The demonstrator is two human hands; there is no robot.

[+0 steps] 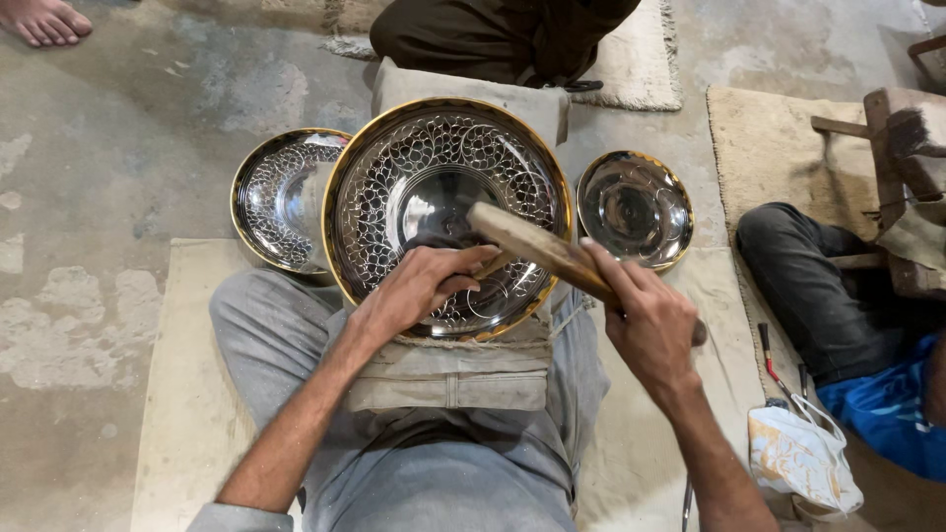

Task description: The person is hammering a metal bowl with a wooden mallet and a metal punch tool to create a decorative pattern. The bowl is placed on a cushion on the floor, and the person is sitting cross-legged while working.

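— Started from the ground: bare concrete floor (118, 128), worn and stained, with a pale mat (187, 414) spread under the seated legs. Only the head view available, looking straight down.

— And in the centre?

— Saw a large metal bowl (394, 177), gilt rim, pierced leaf-like pattern, resting tilted on a folded cloth pad (448, 374) over the lap. Probably propped so to keep the inner wall facing up and steady.

— The hands?

— Left hand (419, 286) inside the bowl, fingers pinched closed on a small tool against the patterned wall; tool itself mostly hidden, so could not tell its kind. Right hand (650, 320) wrapped firmly around a wooden mallet (532, 246), head lying above the left fingers, seemingly placed to strike that tool.

— Anything beside?

— A second pierced bowl (276, 192) just left of the large one, touching or partly behind it. A smaller plain bowl (636, 207) on the right, near. Further right, another person's dark trouser leg (808, 286), a patterned white bag (803, 458), and a bare foot (44, 20) at the top left corner.
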